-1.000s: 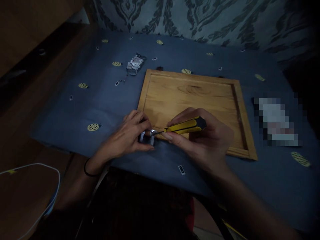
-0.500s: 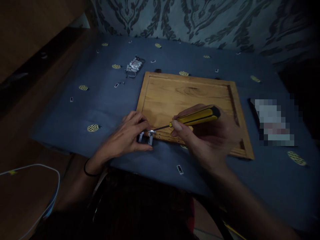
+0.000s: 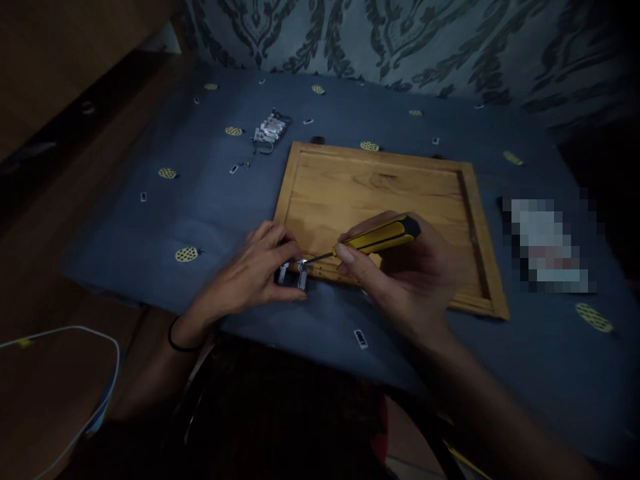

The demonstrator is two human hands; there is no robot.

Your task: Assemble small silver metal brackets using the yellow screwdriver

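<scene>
My right hand (image 3: 400, 280) grips a yellow and black screwdriver (image 3: 377, 235) by its handle, thumb along the near side. The shaft slants down to the left, and its tip meets a small metal hook (image 3: 303, 272) at the front left edge of a wooden framed board (image 3: 390, 190). My left hand (image 3: 257, 270) is curled at that corner, index finger above and thumb below, closed about the hook. Another metal hook (image 3: 283, 272) shows beside it, partly behind my fingers. Several small holes run along the board's front edge.
Several more metal hooks (image 3: 271, 130) lie in a pile behind the board, with small screws (image 3: 245, 165) nearby. A blurred-out flat object (image 3: 547, 243) lies at right. Blue patterned cloth (image 3: 125, 233) covers the table. A white cable (image 3: 117, 360) hangs at lower left.
My right hand and the screwdriver handle have shifted slightly to the left, while the tip stays at the hook. My left hand has hardly moved.
</scene>
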